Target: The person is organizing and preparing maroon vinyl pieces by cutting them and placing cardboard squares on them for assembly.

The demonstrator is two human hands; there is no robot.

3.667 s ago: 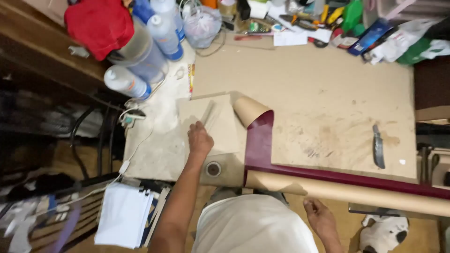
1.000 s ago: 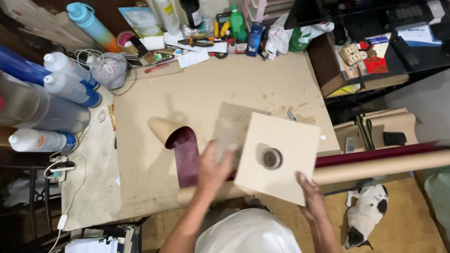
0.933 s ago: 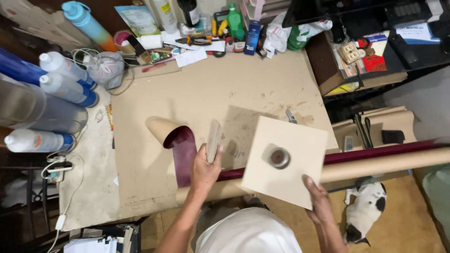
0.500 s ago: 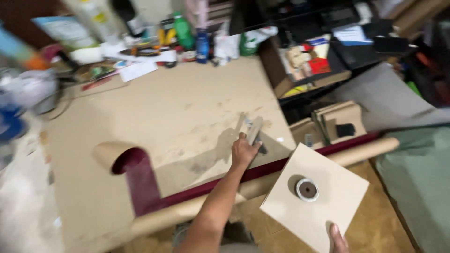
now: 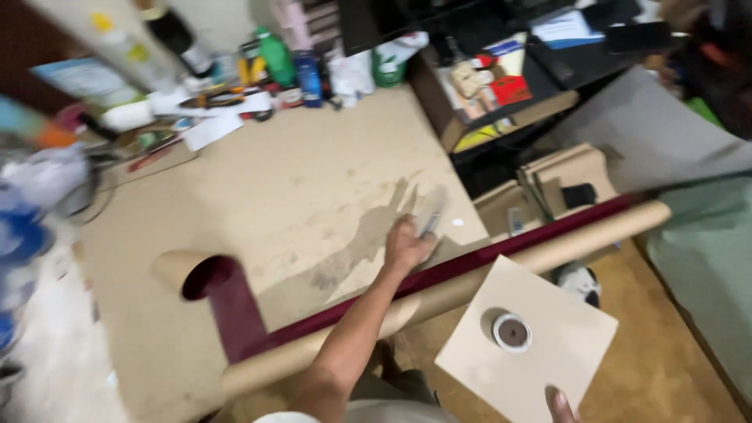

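Hands at tabletop (image 5: 258, 196), board and small tool in hand.

Left hand (image 5: 407, 244) closed round a blurred flat tool (image 5: 429, 219), pressed on the tabletop beside the long cardboard roll (image 5: 470, 278). Right hand (image 5: 561, 406), only fingertips showing, grips the lower edge of a pale square board (image 5: 548, 352) off the tabletop's edge, over the floor, carrying a tape roll (image 5: 511, 332). Board likely light, stiff; keep level, roll may slide.
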